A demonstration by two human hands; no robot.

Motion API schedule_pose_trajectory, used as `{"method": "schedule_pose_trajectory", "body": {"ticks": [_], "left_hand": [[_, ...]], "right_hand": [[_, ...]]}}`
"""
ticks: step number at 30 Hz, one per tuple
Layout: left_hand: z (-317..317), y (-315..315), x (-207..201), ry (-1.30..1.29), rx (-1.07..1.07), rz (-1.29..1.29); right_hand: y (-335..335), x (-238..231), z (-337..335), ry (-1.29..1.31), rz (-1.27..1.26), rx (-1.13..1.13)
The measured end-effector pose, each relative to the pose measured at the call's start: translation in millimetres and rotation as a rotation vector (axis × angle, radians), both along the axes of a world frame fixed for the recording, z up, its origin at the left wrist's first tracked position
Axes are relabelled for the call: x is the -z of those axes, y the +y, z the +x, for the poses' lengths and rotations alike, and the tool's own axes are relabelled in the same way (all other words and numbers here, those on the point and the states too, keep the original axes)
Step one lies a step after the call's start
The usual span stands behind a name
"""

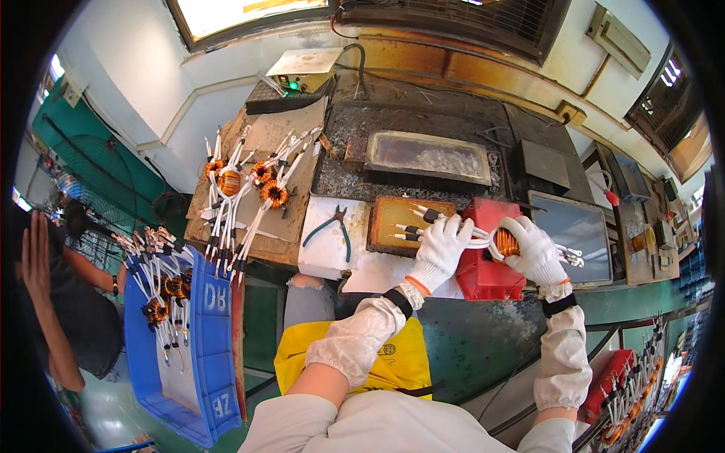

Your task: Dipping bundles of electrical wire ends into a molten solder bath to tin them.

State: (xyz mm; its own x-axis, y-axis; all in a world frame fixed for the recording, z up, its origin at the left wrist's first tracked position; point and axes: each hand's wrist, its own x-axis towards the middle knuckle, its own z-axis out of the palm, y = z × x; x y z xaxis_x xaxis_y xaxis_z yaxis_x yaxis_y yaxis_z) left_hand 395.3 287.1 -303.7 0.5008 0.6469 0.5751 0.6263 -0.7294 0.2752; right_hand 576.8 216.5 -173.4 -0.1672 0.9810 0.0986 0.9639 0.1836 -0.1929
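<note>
A copper-wound toroid coil with white leads is held between my two gloved hands, above a red plastic box. My right hand has its fingers closed round the coil's right side. My left hand grips the white leads left of the coil. Their black-sleeved ends point left, over a shallow amber-coloured tray. More lead ends stick out past my right hand. To the left, pliers with teal handles lie on a white sheet.
A rectangular pot with a silvery surface sits behind the amber tray. Several wired coils lie on cardboard at left, and others fill part of a blue crate. A person is at far left. A grey panel lies at right.
</note>
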Motion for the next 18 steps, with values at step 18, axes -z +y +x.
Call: {"method": "schedule_pose_trajectory", "body": {"ticks": [18], "left_hand": [[1.0, 2.8, 2.6, -0.036, -0.006, -0.018]], "right_hand": [[4.5, -1.6, -1.0, -0.036, -0.007, -0.007]]}}
